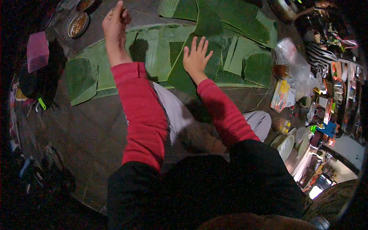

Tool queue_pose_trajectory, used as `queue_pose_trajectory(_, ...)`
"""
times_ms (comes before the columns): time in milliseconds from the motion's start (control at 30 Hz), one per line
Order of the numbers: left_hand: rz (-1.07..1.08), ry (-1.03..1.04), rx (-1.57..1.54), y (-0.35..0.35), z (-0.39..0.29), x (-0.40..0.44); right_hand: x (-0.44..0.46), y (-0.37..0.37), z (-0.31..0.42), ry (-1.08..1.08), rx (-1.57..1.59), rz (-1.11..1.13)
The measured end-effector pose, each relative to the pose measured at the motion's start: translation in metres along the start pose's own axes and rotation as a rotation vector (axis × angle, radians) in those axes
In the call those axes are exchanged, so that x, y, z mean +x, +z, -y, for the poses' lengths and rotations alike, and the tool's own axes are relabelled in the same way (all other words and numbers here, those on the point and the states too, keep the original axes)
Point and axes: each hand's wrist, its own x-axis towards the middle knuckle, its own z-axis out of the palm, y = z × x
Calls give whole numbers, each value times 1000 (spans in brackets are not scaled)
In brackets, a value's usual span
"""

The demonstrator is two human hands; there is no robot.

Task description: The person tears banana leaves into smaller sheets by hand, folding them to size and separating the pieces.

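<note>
Several green banana leaf pieces point(153, 57) lie overlapping on the dark floor in front of my legs. My right hand point(196, 58) rests flat, fingers spread, on a darker banana leaf piece point(184, 78) that crosses the others at a slant. Raised at the far left end of the leaves is my left hand point(116, 23), its fingers curled together. Whether anything is between those fingers cannot be made out. Cut pieces of leaf point(235, 55) lie to the right of my right hand.
A bowl with small bits in it point(79, 25) stands beyond the leaves at left, near a pink container point(38, 51). To the right are a clear plastic bag point(293, 61), a yellow-and-white box point(281, 95), a striped cloth point(321, 56) and pale bowls point(286, 147).
</note>
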Motion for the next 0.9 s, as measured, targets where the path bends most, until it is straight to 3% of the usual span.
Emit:
queue_pose_trajectory(100,-26,45,54,5,-9,-8,0,0,-1,3,50,32)
queue_pose_trajectory(167,9,11,356,7,-18,-17,0,-4,-1,1,49,34)
queue_pose_trajectory(233,28,-3,406,8,-18,-21,4,-9,-1,-9,53,31)
queue_pose_trajectory(300,45,-20,456,12,-16,-22,15,-22,0,95,154,202)
queue_pose_trajectory(367,115,118,505,17,-12,-22,33,-12,5,122,195,102)
queue_pose_trajectory(400,105,81,474,19,-8,-21,41,-3,7,156,239,3)
queue_pose_trajectory(533,106,-48,422,17,-3,-12,50,26,18,114,54,4)
queue_pose_trajectory(600,76,-2,3,19,-6,-13,49,26,17,80,49,12)
queue_pose_trajectory(633,76,-5,-4,17,-3,-9,50,24,17,79,41,11)
queue_pose_trajectory(700,37,178,-134,13,0,-1,50,23,16,53,3,48)
queue_pose_trajectory(767,48,148,-168,15,-3,-1,49,22,16,46,10,40)
queue_pose_trajectory(900,74,278,-227,8,-6,-4,47,22,16,24,18,4)
